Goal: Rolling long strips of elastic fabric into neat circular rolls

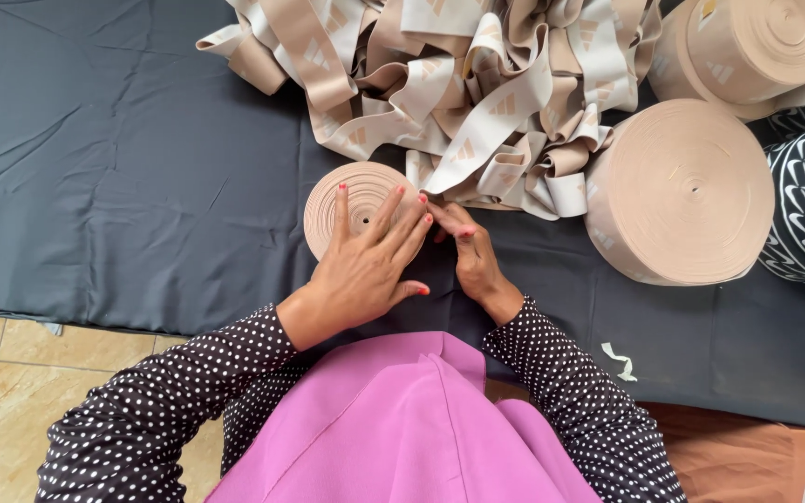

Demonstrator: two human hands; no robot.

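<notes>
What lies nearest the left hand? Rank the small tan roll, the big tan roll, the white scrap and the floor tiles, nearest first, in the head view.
From the left hand:
1. Small tan roll, under the fingers.
2. White scrap, lower right on the dark cloth.
3. Big tan roll, to the right.
4. Floor tiles, lower left.
Scrap and big roll's near edge are close to call.

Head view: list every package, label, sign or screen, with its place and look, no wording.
No packages, signs or screens.
Printed marks on the loose beige band pile, top centre: small pale stepped shapes, repeated.
Yellow sticker on the top-right beige roll: small, partly cut off.
</notes>
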